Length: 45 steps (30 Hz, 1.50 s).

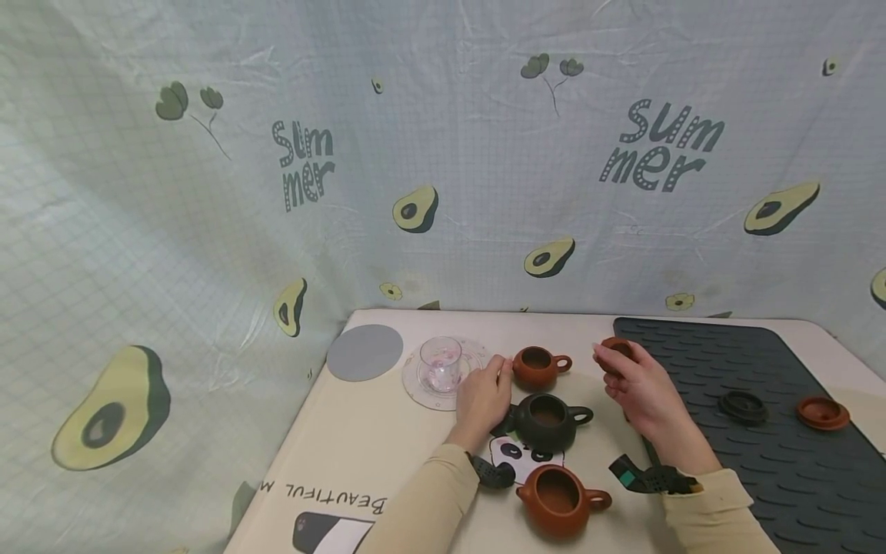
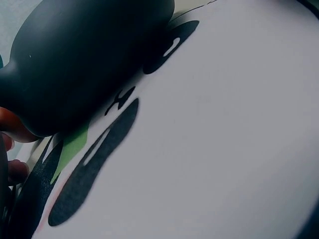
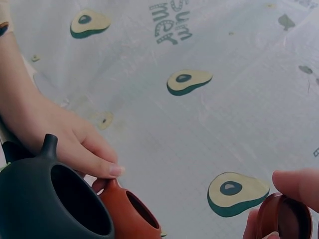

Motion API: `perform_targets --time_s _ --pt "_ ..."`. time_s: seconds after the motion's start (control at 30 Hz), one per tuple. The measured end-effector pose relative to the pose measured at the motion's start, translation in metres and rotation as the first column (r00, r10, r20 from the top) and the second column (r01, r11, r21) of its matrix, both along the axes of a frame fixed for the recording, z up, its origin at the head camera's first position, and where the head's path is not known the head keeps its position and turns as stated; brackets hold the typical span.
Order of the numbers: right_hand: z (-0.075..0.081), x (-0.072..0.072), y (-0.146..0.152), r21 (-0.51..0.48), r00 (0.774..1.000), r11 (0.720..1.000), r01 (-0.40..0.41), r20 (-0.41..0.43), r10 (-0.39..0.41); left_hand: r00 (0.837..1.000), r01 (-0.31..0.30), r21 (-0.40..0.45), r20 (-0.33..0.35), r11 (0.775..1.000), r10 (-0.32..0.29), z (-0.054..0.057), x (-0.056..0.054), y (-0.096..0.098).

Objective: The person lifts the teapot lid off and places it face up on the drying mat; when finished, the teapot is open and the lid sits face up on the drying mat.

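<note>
My left hand (image 1: 484,398) pinches the spout of a small reddish-brown clay teapot (image 1: 536,368), which stands lidless at the back of the row. To its right, my right hand (image 1: 640,392) holds a reddish-brown teapot lid (image 3: 283,217) up between thumb and fingers, its hollow underside showing in the right wrist view. A black teapot (image 1: 547,425), also lidless, stands just in front of the small one and fills the top left of the left wrist view. Nearest me is a larger reddish-brown teapot (image 1: 557,504) with its mouth uncovered. All the handles point right.
On the dark ridged mat (image 1: 761,477) at right lie a black lid (image 1: 744,407) and a reddish-brown lid (image 1: 823,413). A clear glass cup (image 1: 441,358) stands on a round patterned coaster (image 1: 418,391) left of my left hand. A grey disc (image 1: 364,352) lies farther left. A printed curtain hangs behind.
</note>
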State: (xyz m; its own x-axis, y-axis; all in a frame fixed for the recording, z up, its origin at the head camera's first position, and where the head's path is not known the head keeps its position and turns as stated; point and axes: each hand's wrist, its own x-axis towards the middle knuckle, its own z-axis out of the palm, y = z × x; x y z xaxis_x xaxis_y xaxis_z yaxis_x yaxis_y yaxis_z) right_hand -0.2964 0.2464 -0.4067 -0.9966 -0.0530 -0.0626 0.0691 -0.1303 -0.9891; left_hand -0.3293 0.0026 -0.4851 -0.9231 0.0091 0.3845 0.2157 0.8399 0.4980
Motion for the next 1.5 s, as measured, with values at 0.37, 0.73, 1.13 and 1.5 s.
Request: perform_targets --time_s 0.37,0.73,1.13,1.5 --pt "0.003 0.003 0.003 0.120 0.998 0.992 0.051 -0.048 -0.046 1.000 0.005 0.002 0.000 1.000 -0.005 0.000 0.002 -0.001" --pt "0.004 0.004 0.014 0.277 0.996 0.958 0.071 -0.080 -0.051 1.000 0.009 0.008 0.002 1.000 -0.009 0.000 0.002 -0.001" --pt "-0.002 0.002 0.032 0.488 0.995 0.868 0.088 -0.091 -0.050 1.000 0.017 0.004 0.018 1.000 -0.017 0.000 0.003 -0.001" --pt "-0.003 0.002 0.044 0.585 0.994 0.805 0.095 -0.105 -0.041 0.999 0.016 0.002 -0.031 1.000 -0.016 -0.001 0.001 -0.001"
